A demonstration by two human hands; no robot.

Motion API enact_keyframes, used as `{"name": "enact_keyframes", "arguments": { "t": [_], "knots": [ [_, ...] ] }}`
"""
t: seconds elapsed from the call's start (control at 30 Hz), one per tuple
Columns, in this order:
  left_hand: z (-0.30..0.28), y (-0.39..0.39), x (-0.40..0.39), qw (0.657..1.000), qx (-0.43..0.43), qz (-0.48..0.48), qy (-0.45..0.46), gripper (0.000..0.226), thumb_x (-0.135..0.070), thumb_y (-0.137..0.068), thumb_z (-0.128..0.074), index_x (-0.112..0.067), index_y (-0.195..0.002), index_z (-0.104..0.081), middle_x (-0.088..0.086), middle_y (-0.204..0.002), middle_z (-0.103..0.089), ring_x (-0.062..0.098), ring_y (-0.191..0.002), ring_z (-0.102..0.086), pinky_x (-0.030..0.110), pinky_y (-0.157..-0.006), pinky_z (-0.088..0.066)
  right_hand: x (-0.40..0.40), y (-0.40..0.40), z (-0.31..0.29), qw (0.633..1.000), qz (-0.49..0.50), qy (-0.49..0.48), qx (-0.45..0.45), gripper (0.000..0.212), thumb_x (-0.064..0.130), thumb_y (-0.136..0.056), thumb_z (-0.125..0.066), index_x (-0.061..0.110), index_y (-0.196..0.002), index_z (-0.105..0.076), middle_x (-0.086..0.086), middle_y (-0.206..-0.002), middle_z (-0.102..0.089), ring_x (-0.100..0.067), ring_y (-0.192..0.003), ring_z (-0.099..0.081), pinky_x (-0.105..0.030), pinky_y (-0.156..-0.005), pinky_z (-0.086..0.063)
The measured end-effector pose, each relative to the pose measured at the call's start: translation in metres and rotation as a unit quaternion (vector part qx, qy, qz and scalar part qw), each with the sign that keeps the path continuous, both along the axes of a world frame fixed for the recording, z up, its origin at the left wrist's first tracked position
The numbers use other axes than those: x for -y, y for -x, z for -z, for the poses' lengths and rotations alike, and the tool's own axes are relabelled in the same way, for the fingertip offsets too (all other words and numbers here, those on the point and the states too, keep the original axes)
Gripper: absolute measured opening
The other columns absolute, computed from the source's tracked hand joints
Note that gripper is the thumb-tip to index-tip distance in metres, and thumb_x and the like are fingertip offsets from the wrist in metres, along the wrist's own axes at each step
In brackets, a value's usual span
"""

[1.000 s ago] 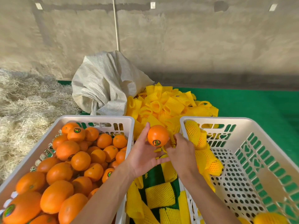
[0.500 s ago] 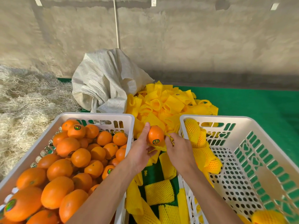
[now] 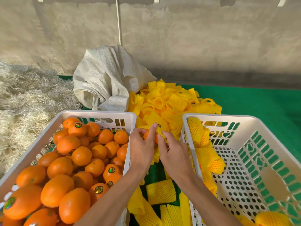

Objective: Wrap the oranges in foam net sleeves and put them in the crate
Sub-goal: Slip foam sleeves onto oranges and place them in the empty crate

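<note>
My left hand (image 3: 141, 150) and my right hand (image 3: 172, 154) meet in the gap between the two crates, and the orange (image 3: 149, 136) sits right between them, mostly hidden; only a sliver of its peel shows between my fingers (image 3: 154, 128). The fingers of both hands are curled round it and pinch the yellow foam net sleeve (image 3: 160, 132) that lies over its top and far side, with the sleeve's frilled edge sticking out above my left thumb and beside my right knuckles. How far the sleeve reaches underneath I cannot tell.

To my left, the white crate of bare oranges (image 3: 128, 121) is heaped full: I can make out some thirty or more, too piled up for an exact count. At least six carry a small round sticker (image 3: 78, 125), shiny with a dark ring; the writing on them is too small to read.

To my right, the second white crate (image 3: 184, 118) holds wrapped oranges (image 3: 216, 165): about four stacked in its near-left corner and one more at the lower right edge of the view, though the sleeves blur the count.

Beyond my hands, a loose heap of empty sleeves (image 3: 172, 101) spills from a pale woven sack (image 3: 105, 82) onto the green mat (image 3: 260, 103). About five more sleeves lie below my wrists. Straw (image 3: 24, 98) is piled at the far left.
</note>
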State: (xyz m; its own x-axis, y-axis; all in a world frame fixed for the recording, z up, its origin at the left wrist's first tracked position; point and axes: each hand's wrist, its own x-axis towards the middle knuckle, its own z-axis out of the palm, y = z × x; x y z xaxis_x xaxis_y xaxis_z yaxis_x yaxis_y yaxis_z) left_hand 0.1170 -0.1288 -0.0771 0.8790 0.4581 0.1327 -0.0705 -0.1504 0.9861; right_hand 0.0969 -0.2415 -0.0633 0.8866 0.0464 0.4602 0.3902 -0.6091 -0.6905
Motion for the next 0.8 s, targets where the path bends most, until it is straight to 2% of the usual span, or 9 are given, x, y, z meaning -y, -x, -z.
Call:
{"name": "enact_keyframes", "arguments": {
  "t": [0.13, 0.23, 0.3, 0.37, 0.4, 0.47, 0.53, 0.63, 0.8],
  "knots": [
    [-0.003, 0.003, -0.001, 0.999, 0.000, 0.031, 0.011, 0.052, -0.072, -0.095, -0.051, -0.019, -0.093, -0.055, -0.009, -0.067, -0.057, 0.007, -0.061, -0.055, 0.033, -0.056, -0.049, 0.005, 0.001, -0.007, 0.999, -0.035, 0.000, 0.004, 0.035, 0.039, -0.105, -0.050, 0.019, -0.130, -0.066, 0.018, -0.059, -0.051, -0.005, -0.057, -0.055, -0.011, -0.050, -0.033],
    [-0.011, -0.001, -0.004, 0.996, -0.007, 0.045, 0.082, 0.047, -0.061, -0.102, -0.044, -0.018, -0.082, -0.049, -0.013, -0.056, -0.048, 0.003, -0.056, -0.049, 0.022, -0.051, -0.047, 0.011, -0.001, -0.014, 0.997, -0.064, 0.038, 0.022, 0.042, 0.045, -0.107, -0.036, 0.028, -0.138, -0.060, 0.027, -0.090, -0.060, 0.009, -0.079, -0.055, -0.005, -0.069, -0.038],
    [-0.013, -0.002, -0.006, 0.988, -0.033, 0.054, 0.139, 0.045, -0.057, -0.105, -0.043, -0.019, -0.081, -0.049, -0.009, -0.061, -0.051, 0.009, -0.061, -0.055, 0.025, -0.055, -0.054, 0.015, -0.007, -0.015, 0.996, -0.090, 0.020, 0.008, 0.042, 0.037, -0.106, -0.037, 0.029, -0.142, -0.057, 0.020, -0.111, -0.061, 0.004, -0.095, -0.056, -0.013, -0.080, -0.045],
    [-0.013, -0.003, -0.008, 0.972, -0.063, 0.086, 0.210, 0.040, -0.053, -0.106, -0.046, -0.018, -0.091, -0.058, 0.004, -0.082, -0.065, 0.021, -0.078, -0.066, 0.040, -0.071, -0.062, 0.019, -0.010, -0.017, 0.994, -0.091, 0.044, 0.038, 0.044, 0.026, -0.100, -0.048, 0.026, -0.143, -0.057, 0.010, -0.111, -0.053, -0.006, -0.098, -0.053, -0.030, -0.081, -0.051],
    [-0.015, -0.003, -0.008, 0.961, -0.074, 0.099, 0.247, 0.038, -0.050, -0.106, -0.048, -0.017, -0.095, -0.063, 0.009, -0.089, -0.067, 0.023, -0.080, -0.068, 0.041, -0.071, -0.062, 0.020, -0.011, -0.017, 0.991, -0.088, 0.075, 0.063, 0.049, 0.023, -0.095, -0.054, 0.026, -0.144, -0.056, 0.007, -0.115, -0.050, -0.010, -0.105, -0.052, -0.036, -0.085, -0.052],
    [-0.020, -0.003, -0.009, 0.938, -0.084, 0.124, 0.311, 0.040, -0.045, -0.107, -0.051, -0.017, -0.092, -0.075, 0.008, -0.082, -0.069, 0.016, -0.067, -0.068, 0.028, -0.053, -0.056, 0.024, -0.012, -0.015, 0.984, -0.095, 0.125, 0.079, 0.059, 0.029, -0.091, -0.064, 0.034, -0.148, -0.050, 0.005, -0.142, -0.040, -0.014, -0.132, -0.041, -0.040, -0.106, -0.045],
    [-0.020, -0.005, -0.011, 0.922, -0.079, 0.158, 0.344, 0.041, -0.040, -0.108, -0.051, -0.026, -0.087, -0.083, 0.004, -0.079, -0.072, 0.012, -0.064, -0.069, 0.023, -0.050, -0.052, 0.026, -0.014, -0.013, 0.981, -0.112, 0.148, 0.057, 0.067, 0.038, -0.093, -0.067, 0.044, -0.153, -0.037, 0.011, -0.162, -0.021, -0.012, -0.148, -0.025, -0.038, -0.114, -0.037],
    [-0.020, -0.010, -0.019, 0.942, -0.064, 0.194, 0.267, 0.041, -0.046, -0.108, -0.049, -0.028, -0.089, -0.081, 0.006, -0.080, -0.069, 0.014, -0.066, -0.064, 0.026, -0.054, -0.049, 0.032, -0.018, -0.008, 0.977, -0.059, 0.187, 0.083, 0.065, 0.044, -0.096, -0.064, 0.043, -0.154, -0.035, 0.008, -0.163, -0.025, -0.019, -0.144, -0.034, -0.042, -0.104, -0.049],
    [-0.025, -0.022, -0.040, 0.978, -0.021, 0.139, 0.153, 0.026, -0.031, -0.107, -0.056, -0.013, -0.117, -0.072, 0.011, -0.107, -0.074, 0.016, -0.073, -0.066, 0.030, -0.056, -0.053, 0.056, -0.033, -0.004, 0.961, 0.115, 0.210, 0.137, 0.062, 0.036, -0.097, -0.066, 0.021, -0.152, -0.043, -0.008, -0.157, -0.039, -0.033, -0.134, -0.046, -0.047, -0.107, -0.045]
  ]
}}
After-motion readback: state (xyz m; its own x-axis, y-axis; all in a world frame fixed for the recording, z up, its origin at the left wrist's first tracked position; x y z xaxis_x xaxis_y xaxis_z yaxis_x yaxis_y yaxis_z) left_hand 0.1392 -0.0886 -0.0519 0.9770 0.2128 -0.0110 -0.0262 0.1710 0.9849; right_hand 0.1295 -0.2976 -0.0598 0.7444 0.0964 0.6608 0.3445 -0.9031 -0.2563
